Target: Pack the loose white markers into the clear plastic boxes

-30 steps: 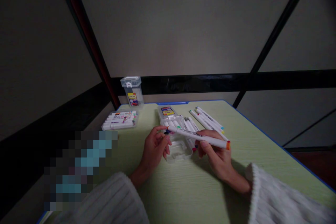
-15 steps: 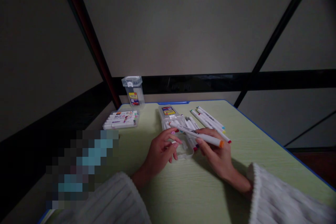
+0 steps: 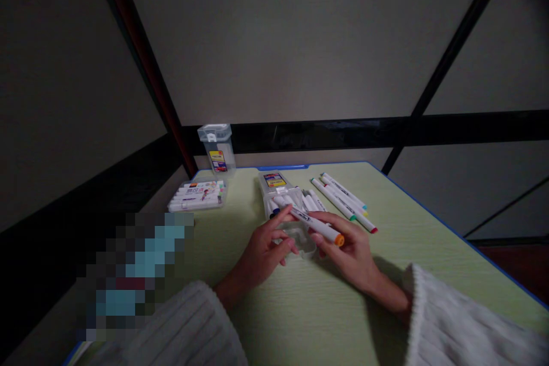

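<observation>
I've got one orange-ended marker (image 3: 319, 227) pinched in the fingers of my right hand (image 3: 349, 246), pointing at one open clear box (image 3: 275, 180); left hand (image 3: 263, 254) half-parted, empty; four loose markers (image 3: 334, 201) rightward on the desk (image 3: 283, 326).

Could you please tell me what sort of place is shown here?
Probably a room in a home, though the pictures cannot confirm it. A light-green table with blue edging stands by large dark-framed panels, and white markers lie on it near a clear case.
</observation>
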The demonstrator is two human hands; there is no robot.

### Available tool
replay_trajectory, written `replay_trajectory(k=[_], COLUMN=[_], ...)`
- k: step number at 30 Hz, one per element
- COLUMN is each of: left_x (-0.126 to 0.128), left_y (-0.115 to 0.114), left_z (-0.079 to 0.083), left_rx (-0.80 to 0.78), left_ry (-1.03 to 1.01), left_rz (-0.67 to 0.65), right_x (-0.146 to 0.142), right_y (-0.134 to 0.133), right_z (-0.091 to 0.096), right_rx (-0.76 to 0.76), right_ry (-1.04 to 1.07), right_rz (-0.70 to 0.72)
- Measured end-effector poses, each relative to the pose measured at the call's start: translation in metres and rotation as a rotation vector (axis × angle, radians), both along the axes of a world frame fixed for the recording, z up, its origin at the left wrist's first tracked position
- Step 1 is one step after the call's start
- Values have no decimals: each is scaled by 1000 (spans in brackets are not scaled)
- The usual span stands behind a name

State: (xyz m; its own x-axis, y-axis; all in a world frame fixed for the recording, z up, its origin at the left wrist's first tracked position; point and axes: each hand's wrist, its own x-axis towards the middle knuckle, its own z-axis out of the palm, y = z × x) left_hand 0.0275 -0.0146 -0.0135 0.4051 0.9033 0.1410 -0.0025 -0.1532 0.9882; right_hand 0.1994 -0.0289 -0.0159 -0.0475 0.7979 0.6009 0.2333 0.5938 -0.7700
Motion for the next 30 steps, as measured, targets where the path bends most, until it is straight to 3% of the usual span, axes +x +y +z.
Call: replay_trajectory(k=[7, 19, 30], left_x=[1, 1, 0], left_y=[2, -2, -5], left_z=[1, 2, -6], left_rx=[-20, 20, 98], left_ry=[16, -67, 10], left_rz=[18, 58, -101], right_x=[-2, -2, -2], right_y=[-2, -1, -2], right_z=[-5, -8, -2], right_rx=[65, -33, -49], right_ry=[70, 6, -74], right_rz=[6, 106, 146])
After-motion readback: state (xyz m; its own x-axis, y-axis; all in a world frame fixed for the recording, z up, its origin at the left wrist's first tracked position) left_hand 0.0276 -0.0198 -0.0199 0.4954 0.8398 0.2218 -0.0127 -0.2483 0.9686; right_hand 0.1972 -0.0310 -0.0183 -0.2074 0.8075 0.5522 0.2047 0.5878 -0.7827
